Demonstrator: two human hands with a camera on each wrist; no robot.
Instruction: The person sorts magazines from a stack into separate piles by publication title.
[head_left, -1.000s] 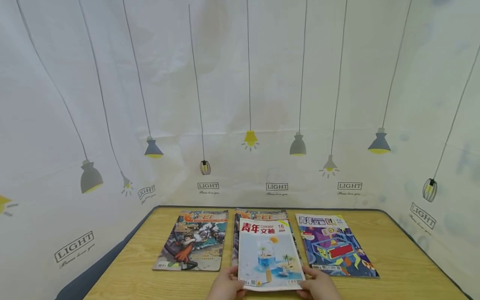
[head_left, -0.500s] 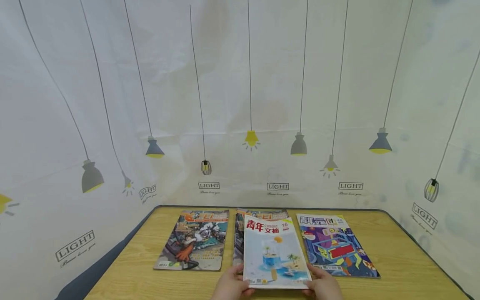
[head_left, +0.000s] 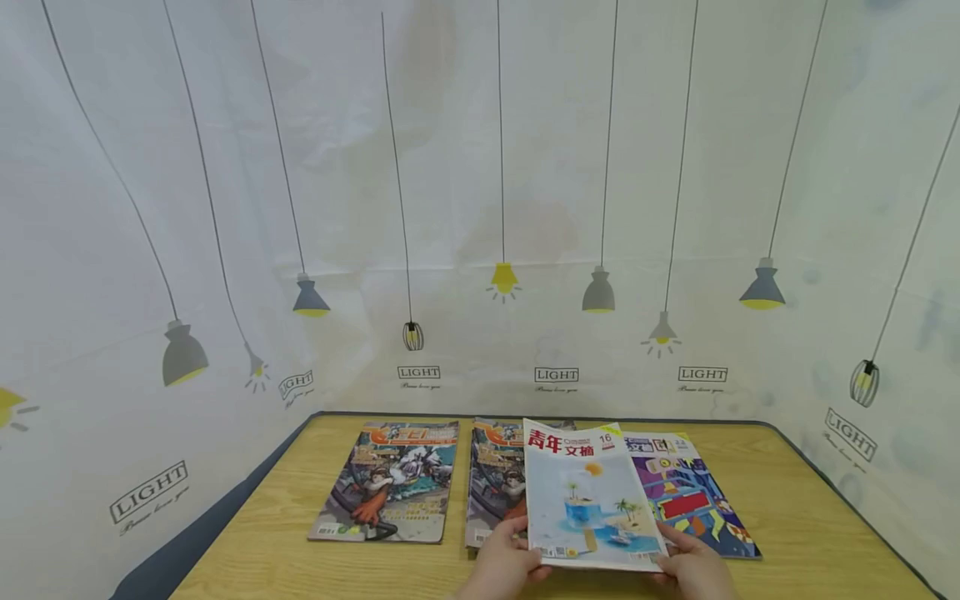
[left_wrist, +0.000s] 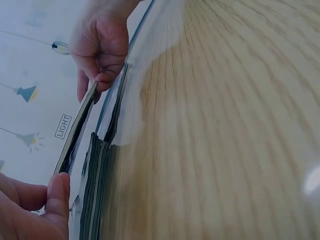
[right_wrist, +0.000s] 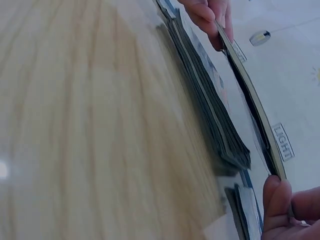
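Across the wall (head_left: 450, 167) behind the table (head_left: 247, 517), counted left to right: ten printed lamps (head_left: 504, 273), the first cut off by the edge of the head view, and six LIGHT signs (head_left: 557, 375).

At left on the table, one comic (head_left: 390, 483), flat, its cover unobstructed. Next, just beside it and not touching, one pile (head_left: 493, 475) with a matching cover on top; the wrist views show several layers, exact number not determinable.

Left hand (head_left: 501, 560): thumb and fingers closed on the lower left corner of one white magazine (head_left: 577, 500). The white magazine is raised off the table, between pile and purple magazine (head_left: 693, 504), and blocks sight of part of each. Right hand (head_left: 697, 568): thumb and fingers pinching its lower right corner, partly in front of the purple magazine. Last, at far right, that purple magazine lies flat, left portion obscured.
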